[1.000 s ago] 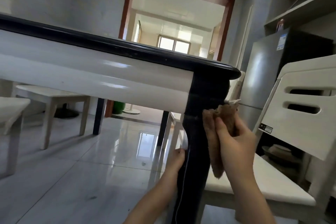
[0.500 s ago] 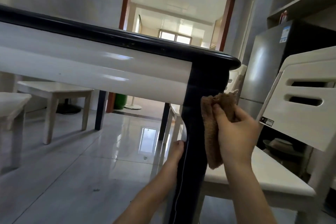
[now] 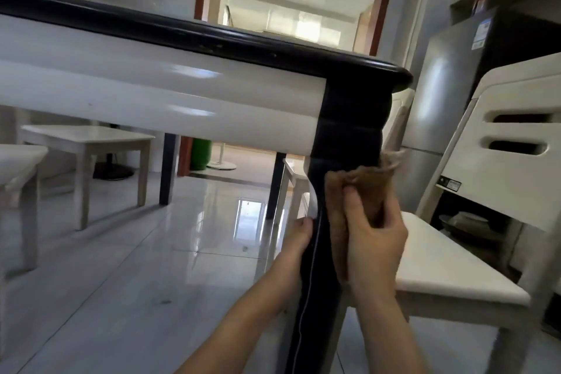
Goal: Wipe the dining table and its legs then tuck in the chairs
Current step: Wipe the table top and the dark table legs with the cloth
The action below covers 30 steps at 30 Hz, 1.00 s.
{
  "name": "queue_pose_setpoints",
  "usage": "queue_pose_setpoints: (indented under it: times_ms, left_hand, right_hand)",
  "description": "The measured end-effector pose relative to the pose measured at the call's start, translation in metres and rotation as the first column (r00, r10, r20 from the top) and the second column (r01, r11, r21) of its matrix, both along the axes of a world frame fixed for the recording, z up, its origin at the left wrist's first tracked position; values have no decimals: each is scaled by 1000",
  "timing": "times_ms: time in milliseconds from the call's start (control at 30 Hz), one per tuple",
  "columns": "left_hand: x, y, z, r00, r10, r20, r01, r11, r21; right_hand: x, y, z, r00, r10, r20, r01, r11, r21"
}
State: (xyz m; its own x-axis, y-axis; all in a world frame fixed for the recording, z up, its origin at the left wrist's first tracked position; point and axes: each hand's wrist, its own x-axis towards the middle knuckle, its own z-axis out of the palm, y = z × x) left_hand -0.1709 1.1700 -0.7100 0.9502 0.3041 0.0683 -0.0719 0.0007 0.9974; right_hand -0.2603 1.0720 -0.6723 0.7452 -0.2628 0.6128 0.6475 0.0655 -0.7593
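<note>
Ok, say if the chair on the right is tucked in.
Pulled out: the chair has its seat mostly clear of the tabletop, beyond the table leg.

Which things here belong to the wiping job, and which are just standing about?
Job: brown cloth, pressed by the right hand to the black table leg; left hand holding that leg; dining table; cream chair.
Idle: fridge, green bin.
</note>
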Motion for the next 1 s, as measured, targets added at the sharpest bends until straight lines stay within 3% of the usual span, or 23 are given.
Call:
queue_pose_setpoints:
  times_ms: [67,167,233,433,533,633,700,800,900,1000]
  left_hand:
    - [-1,1,1,999,-41,7,40,996,77]
    - [-11,1,9,998,4,-65,1,997,75]
    - [-9,4,8,999,7,-35,-3,994,110]
    - [-29,1,18,994,-108,32,108,994,-12]
    - [-34,9,11,985,-169,35,168,986,14]
    - [-53,13,0,946,-288,145,293,956,-9]
    - [-58,19,-3,932,-325,159,334,942,-34]
    - [-64,22,-11,884,-406,232,432,899,-76]
    - [-70,23,-20,860,-452,236,483,871,-93]
    - [-75,25,-14,856,-460,234,485,873,-57]
  right_hand:
    - [-7,10,-36,987,-40,-153,42,999,8]
    - [-17,14,-66,934,-103,-343,118,993,24]
    - [-16,17,-59,950,-85,-300,90,996,5]
    - [-1,15,40,986,-140,90,149,984,-101]
    - [9,16,33,968,-197,153,215,971,-110]
    - [5,17,-31,982,-155,107,162,985,-61]
    - [-2,15,-89,996,-93,6,93,994,-52]
    - [-15,17,-156,981,-130,-145,116,988,-106]
    - [-19,15,-163,961,-120,-249,107,992,-67]
    - [-17,14,-125,966,-130,-224,117,991,-72]
